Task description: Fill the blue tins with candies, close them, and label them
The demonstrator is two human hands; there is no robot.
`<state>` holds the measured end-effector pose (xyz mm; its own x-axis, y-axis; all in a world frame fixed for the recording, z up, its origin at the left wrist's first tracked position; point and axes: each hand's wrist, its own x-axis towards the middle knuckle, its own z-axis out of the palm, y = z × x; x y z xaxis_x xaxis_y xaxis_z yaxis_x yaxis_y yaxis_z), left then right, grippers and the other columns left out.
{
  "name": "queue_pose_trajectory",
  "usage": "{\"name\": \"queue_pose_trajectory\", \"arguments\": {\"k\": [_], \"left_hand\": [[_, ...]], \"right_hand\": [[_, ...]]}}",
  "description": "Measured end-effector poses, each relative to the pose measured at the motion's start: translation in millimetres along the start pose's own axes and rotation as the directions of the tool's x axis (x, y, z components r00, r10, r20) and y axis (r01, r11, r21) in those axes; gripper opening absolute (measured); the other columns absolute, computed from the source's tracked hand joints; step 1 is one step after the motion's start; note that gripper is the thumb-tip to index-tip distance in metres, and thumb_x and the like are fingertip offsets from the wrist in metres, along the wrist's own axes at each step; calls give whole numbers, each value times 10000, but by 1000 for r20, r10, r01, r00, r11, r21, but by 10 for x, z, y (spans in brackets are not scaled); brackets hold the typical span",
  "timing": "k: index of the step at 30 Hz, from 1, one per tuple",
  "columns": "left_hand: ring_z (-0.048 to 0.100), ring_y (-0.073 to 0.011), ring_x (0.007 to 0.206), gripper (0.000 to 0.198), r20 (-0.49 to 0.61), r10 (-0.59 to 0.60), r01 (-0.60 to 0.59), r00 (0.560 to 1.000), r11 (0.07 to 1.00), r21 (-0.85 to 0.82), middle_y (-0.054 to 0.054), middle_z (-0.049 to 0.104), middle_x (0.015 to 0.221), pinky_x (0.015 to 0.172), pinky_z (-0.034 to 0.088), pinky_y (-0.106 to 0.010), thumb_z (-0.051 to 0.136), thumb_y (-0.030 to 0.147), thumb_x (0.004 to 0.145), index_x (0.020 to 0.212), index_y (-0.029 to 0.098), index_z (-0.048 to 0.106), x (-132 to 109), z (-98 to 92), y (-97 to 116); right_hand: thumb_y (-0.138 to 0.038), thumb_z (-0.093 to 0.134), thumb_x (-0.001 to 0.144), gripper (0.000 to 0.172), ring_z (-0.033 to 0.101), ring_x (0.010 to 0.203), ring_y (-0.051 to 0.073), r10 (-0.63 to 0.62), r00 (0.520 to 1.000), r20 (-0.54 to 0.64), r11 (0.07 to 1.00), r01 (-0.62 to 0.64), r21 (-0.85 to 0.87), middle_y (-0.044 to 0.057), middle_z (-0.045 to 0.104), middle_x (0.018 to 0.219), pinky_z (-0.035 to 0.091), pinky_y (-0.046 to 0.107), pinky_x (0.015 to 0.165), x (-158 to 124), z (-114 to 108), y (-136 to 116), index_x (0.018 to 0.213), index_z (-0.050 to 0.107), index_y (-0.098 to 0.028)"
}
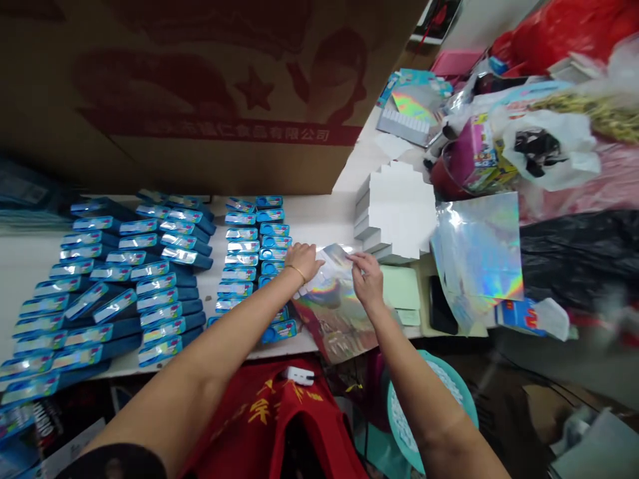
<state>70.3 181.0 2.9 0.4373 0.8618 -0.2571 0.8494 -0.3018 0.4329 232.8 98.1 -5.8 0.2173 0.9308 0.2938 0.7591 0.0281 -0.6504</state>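
At the table's middle, a shiny holographic sheet (344, 309) lies over the front edge. A small silvery-white piece (337, 256) rests at its upper end, between my two hands. My left hand (303, 261) lies at the left side of this piece with its fingers bent together; what is under them is hidden. My right hand (367, 274) pinches the right edge of the piece between thumb and finger. Rows of blue boxes (242, 259) stand just left of my left hand. A stack of white cut cards (399, 209) sits beyond my right hand.
A large cardboard box (200, 159) fills the back left. More blue boxes (164, 299) stand at left. Pale green cards (402, 287), a black phone-like object (442, 306) and holographic sheets (479, 246) lie at right. A turquoise basket (472, 406) stands below the table edge.
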Motion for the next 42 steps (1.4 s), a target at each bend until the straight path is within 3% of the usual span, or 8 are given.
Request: {"name": "queue_pose_trajectory", "arguments": {"k": [7, 14, 22, 26, 31, 37, 39, 42], "left_hand": [[597, -171, 839, 228, 130, -78, 94, 988, 989, -115, -52, 670, 901, 736, 428, -257, 542, 244, 735, 927, 203, 658, 391, 310, 56], [592, -148, 740, 195, -5, -2, 0, 1000, 895, -446, -26, 679, 788, 702, 447, -252, 538, 211, 715, 845, 173, 678, 256, 257, -2], [577, -188, 818, 212, -131, -7, -30, 991, 959, -281, -55, 663, 824, 794, 432, -328, 512, 205, 745, 887, 180, 667, 180, 149, 34], [519, -205, 1020, 295, -243, 85, -187, 966, 880, -436, -93, 617, 1036, 928, 362, -360, 469, 296, 798, 1004, 156, 626, -137, -43, -25], [570, -199, 957, 480, -63, 53, -80, 997, 443, -893, -101, 625, 1039, 835, 438, -334, 529, 426, 755, 1136, 134, 536, -957, -298, -287], [573, -121, 677, 408, 10, -306, 122, 952, 348, -930, -13, 622, 725, 684, 454, -272, 648, 330, 645, 991, 125, 583, -1751, -340, -958], [562, -110, 641, 406, 31, -369, 173, 929, 359, -917, 4, 605, 681, 657, 447, -261, 652, 316, 630, 978, 123, 576, -1932, -342, -1234], [557, -115, 598, 411, 22, -466, 249, 884, 431, -868, 15, 590, 625, 625, 442, -262, 649, 309, 612, 966, 119, 559, -2094, -315, -1572]], "right_hand": [[-127, 409, 811, 315, 490, 962, 197, -102, 942, 320, 974, 160, -161, 61, 598, 1052, 385, 345, 837, 450, 340, 318, 1012, 633, -221], [-203, 400, 860, 286, 476, 992, 176, -345, 836, 427, 872, 454, -185, 59, 564, 1140, 356, 325, 867, 383, 91, 389, 1092, 568, -196], [-193, 431, 824, 182, 488, 890, 193, -260, 861, 437, 837, 427, -343, 86, 581, 974, 363, 331, 773, 318, -798, -373, 779, 606, -169], [-201, 441, 778, 152, 509, 704, 142, -72, 921, 384, 960, 168, -222, 40, 587, 774, 373, 265, 636, 203, -951, -827, 740, 587, -179], [-249, 486, 710, 137, 461, 524, 91, 209, 837, 505, 924, -339, 179, -23, 535, 566, 337, 214, 507, -18, -499, -1075, 640, 572, -170], [-361, 567, 639, 204, 423, 424, 75, 322, 601, 732, 586, -733, 344, -46, 504, 519, 291, 191, 400, -506, 333, -1440, 677, 569, -161], [-355, 578, 631, 197, 438, 437, 78, 318, 610, 726, 606, -719, 339, -40, 519, 526, 313, 194, 418, -676, 626, -1580, 657, 591, -160], [-320, 543, 670, 177, 484, 497, 96, 277, 701, 657, 749, -586, 309, -18, 569, 556, 359, 209, 493, -852, 989, -1748, 644, 626, -166]]}}
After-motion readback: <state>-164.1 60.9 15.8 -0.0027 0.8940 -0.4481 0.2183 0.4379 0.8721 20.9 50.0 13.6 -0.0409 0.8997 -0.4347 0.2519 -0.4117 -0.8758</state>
